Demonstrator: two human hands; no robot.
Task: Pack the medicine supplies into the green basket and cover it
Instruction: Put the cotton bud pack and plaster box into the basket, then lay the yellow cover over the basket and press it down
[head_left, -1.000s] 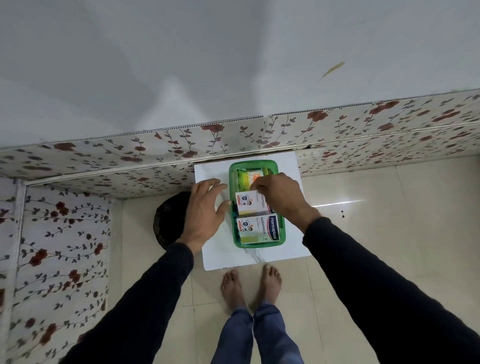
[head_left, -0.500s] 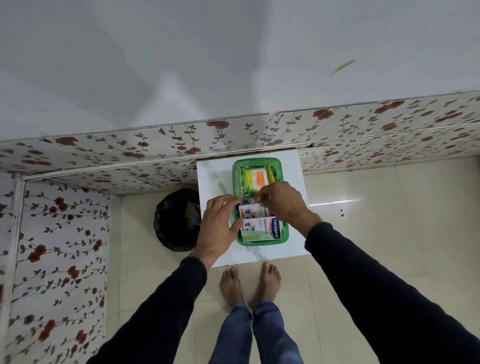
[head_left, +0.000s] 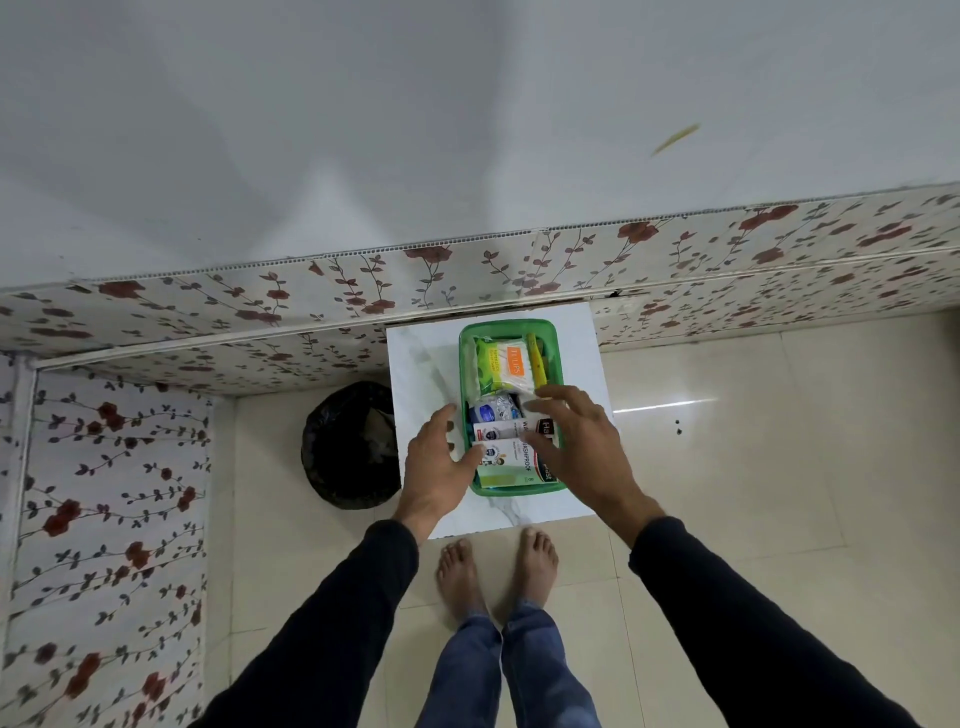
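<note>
The green basket (head_left: 511, 328) sits on a small white marble-look table (head_left: 421, 358). Inside lie a green-and-white cotton bud pack (head_left: 505, 368), a yellow item (head_left: 536, 358), a blue-and-silver packet (head_left: 493, 408) and two white plaster boxes (head_left: 506, 454). My left hand (head_left: 434, 465) hovers at the basket's left rim, fingers spread and holding nothing. My right hand (head_left: 576, 447) hangs over the basket's right half, fingers apart and empty, hiding part of the boxes. No lid is visible.
A black bin (head_left: 349, 444) stands on the tiled floor left of the table. A floral-patterned wall (head_left: 519, 270) runs right behind the table. My bare feet (head_left: 496, 571) are at the table's near edge.
Both hands have let go of the plaster boxes and drawn back toward me. The boxes now lie in the basket's near half, with the blue-and-silver packet showing.
</note>
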